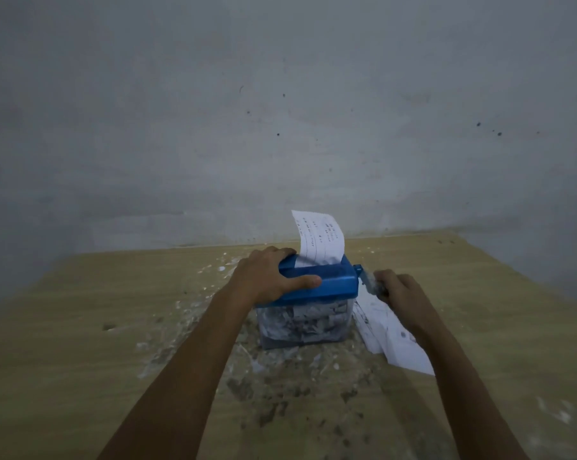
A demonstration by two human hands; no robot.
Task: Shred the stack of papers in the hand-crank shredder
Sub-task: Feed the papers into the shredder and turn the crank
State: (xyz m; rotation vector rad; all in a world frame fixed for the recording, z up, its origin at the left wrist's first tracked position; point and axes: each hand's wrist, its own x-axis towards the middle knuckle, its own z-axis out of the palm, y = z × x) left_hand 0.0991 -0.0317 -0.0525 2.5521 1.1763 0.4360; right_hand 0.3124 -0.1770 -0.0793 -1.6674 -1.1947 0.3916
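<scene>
Small blue hand-crank shredder (317,282) in the middle of the tan wooden surface (81,327), near the grey wall (280,94). Clear bin (303,323) under the blue top, packed almost full of cut paper bits. One printed sheet (318,239) standing up out of the slot, curling back, partly fed in. More papers (390,336) lying flat just to the right of the bin, under the right arm.

Left hand (267,277) pressed on the blue top, thumb along the front, fingers (280,252) curled over the back edge, holding it firm. Right hand (401,290) wrapped round the crank handle (368,280) at the side; a bit blurry there.

Step in hand, most likely: winding the sheet down through the blades. Still to do: keep turning until the sheet is gone, then pick up the next page and poke it straight into the slot. Maybe empty the bin soon, since so full.

Lots of scraps and dust (280,386) scattered round the base.
</scene>
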